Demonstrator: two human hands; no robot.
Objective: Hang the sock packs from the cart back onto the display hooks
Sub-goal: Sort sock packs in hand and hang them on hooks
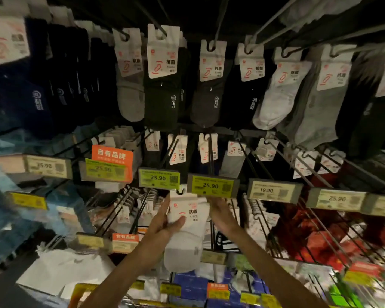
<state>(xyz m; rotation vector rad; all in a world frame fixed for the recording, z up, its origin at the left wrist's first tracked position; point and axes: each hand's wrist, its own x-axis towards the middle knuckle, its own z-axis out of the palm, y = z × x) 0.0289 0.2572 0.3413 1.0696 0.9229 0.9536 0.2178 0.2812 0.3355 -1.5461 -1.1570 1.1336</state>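
A white sock pack (187, 230) with a white card header hangs upright in front of the display, just under the yellow 25.90 price tags (210, 185). My left hand (165, 223) grips its left edge, thumb across the card front. My right hand (220, 212) reaches up on the pack's right side, fingers behind the header near the hook cut-out; how they lie is partly hidden. Black wire hooks (211, 161) project above the pack, each bearing sock packs. The cart is out of view.
Rows of hanging sock packs fill the upper hooks: grey, black (162, 85) and white (278, 94). An orange sign (111, 154) sits left of centre. Red goods (320, 230) hang at the right, boxed items (193, 287) lie below.
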